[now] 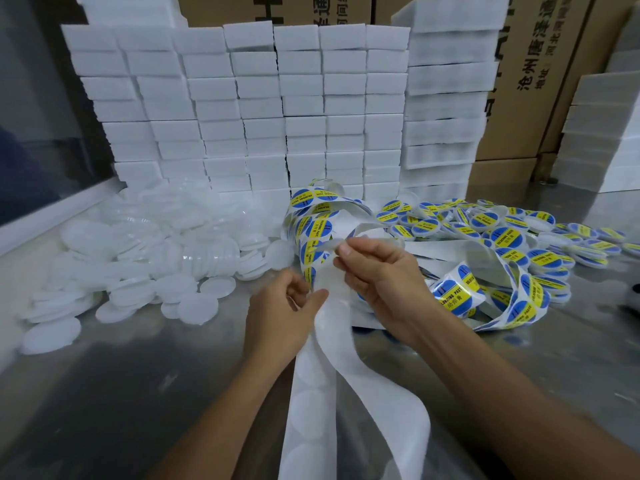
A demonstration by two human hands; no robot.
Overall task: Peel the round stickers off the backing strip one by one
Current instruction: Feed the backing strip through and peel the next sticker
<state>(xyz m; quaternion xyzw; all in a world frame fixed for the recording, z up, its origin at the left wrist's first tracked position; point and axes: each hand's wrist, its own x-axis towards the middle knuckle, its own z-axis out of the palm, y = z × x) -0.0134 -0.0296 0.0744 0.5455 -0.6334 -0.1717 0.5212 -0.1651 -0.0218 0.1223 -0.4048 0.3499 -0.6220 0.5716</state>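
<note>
A dull, reflective metal worktop (138, 393) carries everything; at its left lies a loose heap of plain white discs (145, 258), some overlapping and some flat on the metal; along the back stand stacks of white foam blocks (277, 105); at the right spreads a pile of white discs bearing blue-and-yellow stickers (519, 233); a tangled backing strip (346, 382) lies across the middle, its sticker-bearing loops (313, 230) resting behind and its bare white length running to the near edge.
</note>
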